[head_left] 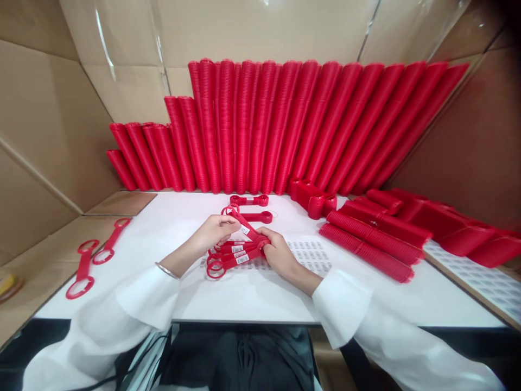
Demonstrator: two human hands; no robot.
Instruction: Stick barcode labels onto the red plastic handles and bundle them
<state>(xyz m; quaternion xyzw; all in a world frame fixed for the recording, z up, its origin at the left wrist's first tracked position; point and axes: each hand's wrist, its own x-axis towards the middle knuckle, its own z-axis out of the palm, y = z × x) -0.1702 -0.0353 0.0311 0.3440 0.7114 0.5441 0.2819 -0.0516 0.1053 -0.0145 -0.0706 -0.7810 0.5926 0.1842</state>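
My right hand is closed round one end of a fanned bunch of red plastic ring-ended pieces. Several carry a white barcode label near the middle. The free rings point left. At the top piece of the fan, my left hand pinches its edge beside a white label; whether the fingertips also hold the label is hidden. Beneath the bunch lies a sheet of printed labels, partly covered by the right hand. Just beyond the hands, a labelled red piece and another red piece lie on the white table.
Tall stacks of nested red pieces lean along the cardboard back wall. More bundles lie at the right, near another label sheet. Two loose red pieces rest at the left table edge. Cardboard side walls enclose the table.
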